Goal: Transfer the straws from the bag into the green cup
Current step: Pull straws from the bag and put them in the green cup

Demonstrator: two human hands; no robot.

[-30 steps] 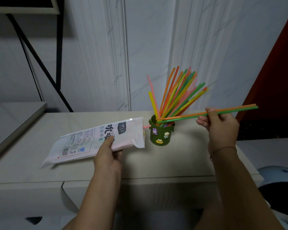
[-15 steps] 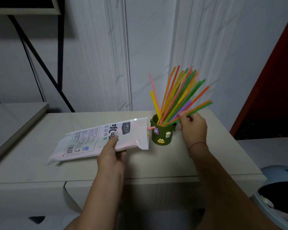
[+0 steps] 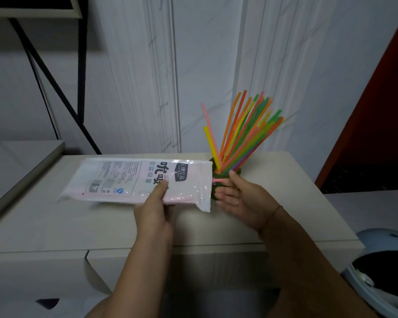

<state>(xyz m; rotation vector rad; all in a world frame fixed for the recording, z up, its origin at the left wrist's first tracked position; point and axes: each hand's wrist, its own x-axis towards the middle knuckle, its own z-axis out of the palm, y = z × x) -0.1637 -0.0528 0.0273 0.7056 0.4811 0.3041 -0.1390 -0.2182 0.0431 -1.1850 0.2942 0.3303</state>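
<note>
A white plastic straw bag (image 3: pixel 136 180) with printed text is held a little above the table, its open mouth facing right. My left hand (image 3: pixel 154 207) grips the bag's lower edge near the mouth. A pink straw (image 3: pixel 218 180) sticks out of the mouth. My right hand (image 3: pixel 239 196) is at that straw's tip, fingers apart and palm toward the bag; whether it touches the straw I cannot tell. Behind the right hand stands the green cup (image 3: pixel 215 174), mostly hidden by the bag and hand. Several coloured straws (image 3: pixel 246 131) fan upward from it.
The pale table (image 3: pixel 274 221) ends in a front edge close to me. A lower grey surface (image 3: pixel 14 161) lies at the left, with a black metal frame (image 3: pixel 55 83) behind it. A round light-blue bin (image 3: pixel 386 267) stands at the lower right, a red panel (image 3: pixel 381 111) at the right.
My right hand put the orange and green straws into the cup, let them go, then moved left to the bag's mouth. The bag was lifted and shifted right.
</note>
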